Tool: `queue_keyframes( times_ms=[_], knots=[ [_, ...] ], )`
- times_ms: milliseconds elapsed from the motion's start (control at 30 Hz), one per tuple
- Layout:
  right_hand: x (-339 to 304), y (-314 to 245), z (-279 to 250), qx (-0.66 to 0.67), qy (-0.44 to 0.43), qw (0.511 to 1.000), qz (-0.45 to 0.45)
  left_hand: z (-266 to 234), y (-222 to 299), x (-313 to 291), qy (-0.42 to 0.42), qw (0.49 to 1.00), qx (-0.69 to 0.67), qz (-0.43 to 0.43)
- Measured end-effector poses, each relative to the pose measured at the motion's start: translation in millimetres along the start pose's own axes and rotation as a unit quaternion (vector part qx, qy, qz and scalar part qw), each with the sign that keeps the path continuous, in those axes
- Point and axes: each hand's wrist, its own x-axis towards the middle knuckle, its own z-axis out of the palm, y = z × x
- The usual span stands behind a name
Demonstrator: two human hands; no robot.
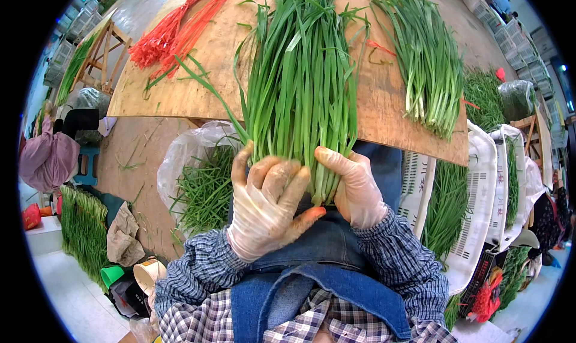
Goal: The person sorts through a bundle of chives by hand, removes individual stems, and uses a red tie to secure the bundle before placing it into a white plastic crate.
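Note:
A thick bunch of green chives [300, 91] lies on the wooden table before me, its pale stem ends pointing at me past the near edge. My right hand [357, 187], in a thin whitish glove, grips the bunch's right side near the stem ends, thumb on top and fingers mostly hidden beneath. At the left side, my gloved left hand [264, 205] rests over the stem ends, fingers apart and partly bent, thumb stretched out to the right. Its fingers are slightly blurred. A second chive bunch [423, 61] lies at the table's right, stems toward me.
Red plastic ties [174, 34] lie at the far left of the wooden table [393, 112]. Below its left edge sits a clear bag [180, 157] of loose chives. White crates [477, 205] with chives stand at right. More chives [84, 229] stand at left by a bucket [149, 274].

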Motion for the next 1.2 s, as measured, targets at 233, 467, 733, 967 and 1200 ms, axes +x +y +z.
queue_keyframes(
  times_ms=[233,467,733,967,1200],
  knots=[
    [-2.1,-1.1,2.1,-0.001,0.000,1.000,-0.005,7.9,18.7,4.0,-0.014,0.999,0.020,-0.033],
    [-1.3,-1.8,-1.8,-0.001,-0.015,1.000,-0.013,-0.5,17.5,6.3,0.002,0.997,-0.049,-0.065],
    [-1.8,-1.2,-5.3,0.049,-0.030,0.998,0.023,0.1,25.4,11.1,-0.043,0.998,0.032,-0.043],
    [-3.8,-2.7,-3.9,0.042,-0.027,0.999,0.015,14.9,18.1,9.5,-0.008,0.997,0.077,-0.018],
    [-1.6,-1.3,-3.9,0.015,-0.015,1.000,-0.004,12.2,16.1,14.8,-0.018,0.996,0.085,-0.001]
  ],
)
